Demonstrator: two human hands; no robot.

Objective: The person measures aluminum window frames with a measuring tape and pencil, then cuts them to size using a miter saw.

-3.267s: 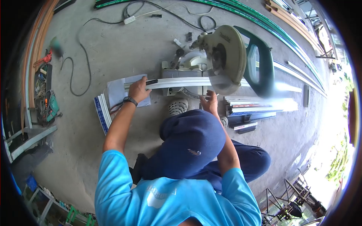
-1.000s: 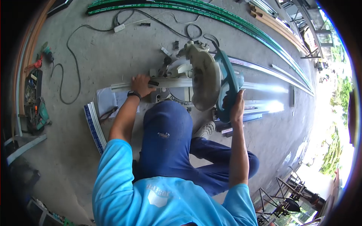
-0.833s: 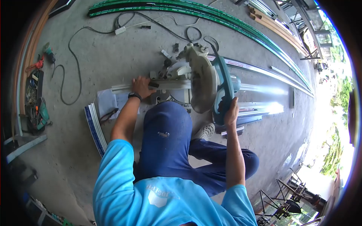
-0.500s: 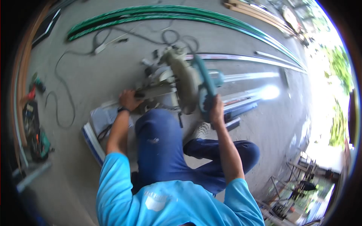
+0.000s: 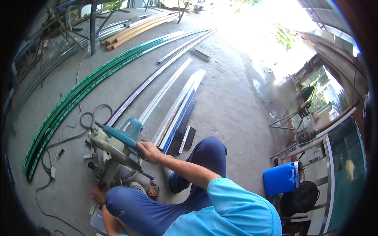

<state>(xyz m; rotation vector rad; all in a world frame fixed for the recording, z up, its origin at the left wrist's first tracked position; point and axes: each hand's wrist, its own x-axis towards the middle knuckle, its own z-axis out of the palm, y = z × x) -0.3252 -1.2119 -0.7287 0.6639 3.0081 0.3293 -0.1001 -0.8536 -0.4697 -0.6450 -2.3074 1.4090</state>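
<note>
A miter saw [image 5: 114, 147] with a teal motor housing and handle stands on the concrete floor in front of my knees. My right hand [image 5: 149, 152] is wrapped round the near end of its teal handle [image 5: 120, 137]. Low at the saw's left side, my left hand [image 5: 99, 194] has its fingers curled at the end of the base and fence. What lies under those fingers is partly hidden by my knee and the saw. A pale profile or sheet [image 5: 95, 220] lies below my left wrist.
Long green-wrapped profiles [image 5: 75, 92] curve across the floor at left. White and silver metal profiles [image 5: 169, 86] lie beyond the saw. A black power cord [image 5: 47, 157] loops on the left. At right are a blue jerrycan [image 5: 280, 179] and a glass-paned frame [image 5: 346, 165].
My view has swung to the right, bringing the doorway and blue jerrycan into sight. My right hand stays on the saw handle and my left hand stays beside the base.
</note>
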